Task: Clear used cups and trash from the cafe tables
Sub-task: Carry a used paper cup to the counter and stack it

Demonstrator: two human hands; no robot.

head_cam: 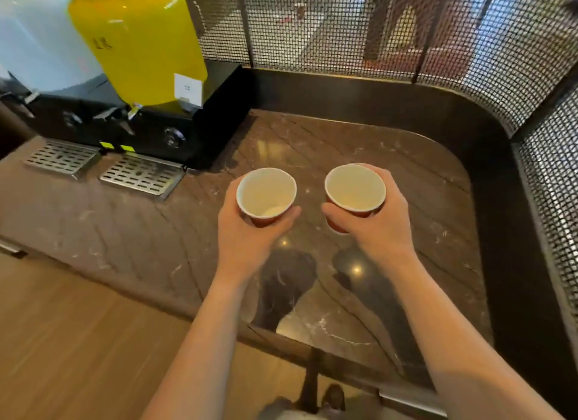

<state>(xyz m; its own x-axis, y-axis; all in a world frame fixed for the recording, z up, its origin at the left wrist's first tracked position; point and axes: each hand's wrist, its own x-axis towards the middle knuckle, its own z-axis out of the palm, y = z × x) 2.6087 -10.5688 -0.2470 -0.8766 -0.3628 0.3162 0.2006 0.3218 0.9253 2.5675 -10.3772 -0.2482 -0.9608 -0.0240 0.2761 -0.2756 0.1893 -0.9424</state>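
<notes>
Cups in both hands: the left cup is gripped by the left hand and the right cup by the right hand, fingers and thumb curled round each red wall, both upright and side by side over a marble counter near a juice dispenser. Whether drink remains inside cannot be told, so a tilt in transit could spill dregs. A hard squeeze might buckle the paper walls, and neither hand is free to catch a slip.
</notes>
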